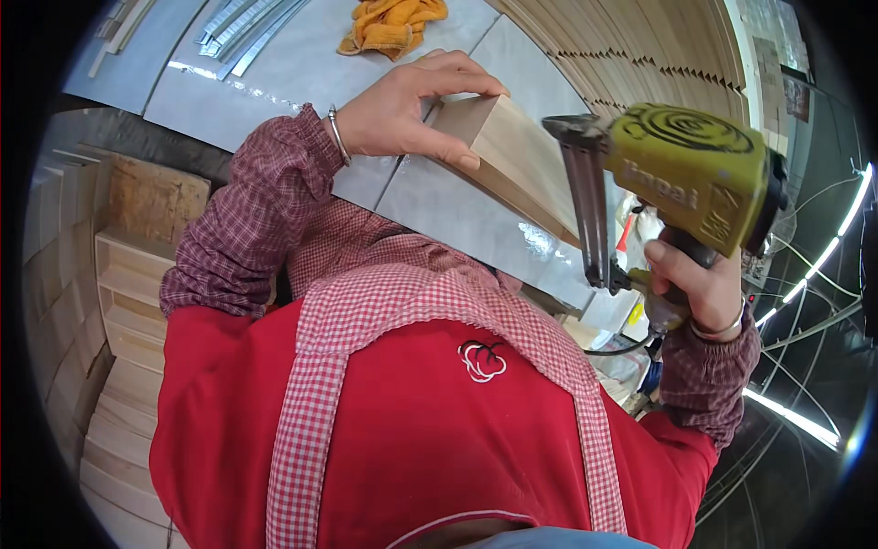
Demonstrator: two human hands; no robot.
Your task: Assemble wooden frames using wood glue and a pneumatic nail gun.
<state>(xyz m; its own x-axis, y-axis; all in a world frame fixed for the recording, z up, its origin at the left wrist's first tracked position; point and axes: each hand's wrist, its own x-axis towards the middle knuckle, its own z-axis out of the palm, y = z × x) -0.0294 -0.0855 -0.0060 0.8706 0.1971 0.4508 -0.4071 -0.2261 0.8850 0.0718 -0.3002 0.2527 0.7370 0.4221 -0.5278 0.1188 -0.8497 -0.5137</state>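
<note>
My left hand [393, 112] grips the left end of a pale wooden box piece [521, 151], thumb on the near side and fingers over the far corner. The piece rests on the shiny table, and its right end is partly hidden behind a nail gun [686, 156]. My right hand [697, 285] is wrapped round the handle of this yellow-green air tool. The tool is held up at the right, its dark magazine on the side toward the wooden piece. Whether its nose touches the wood cannot be told.
Thin wooden boards [640, 46] are stacked at the far right of the grey-white table [430, 206]. An orange cloth [391, 26] and silvery metal strips [247, 32] lie at the back. Wooden boxes [128, 403] are piled at left. A dark hose [626, 350] runs below the tool.
</note>
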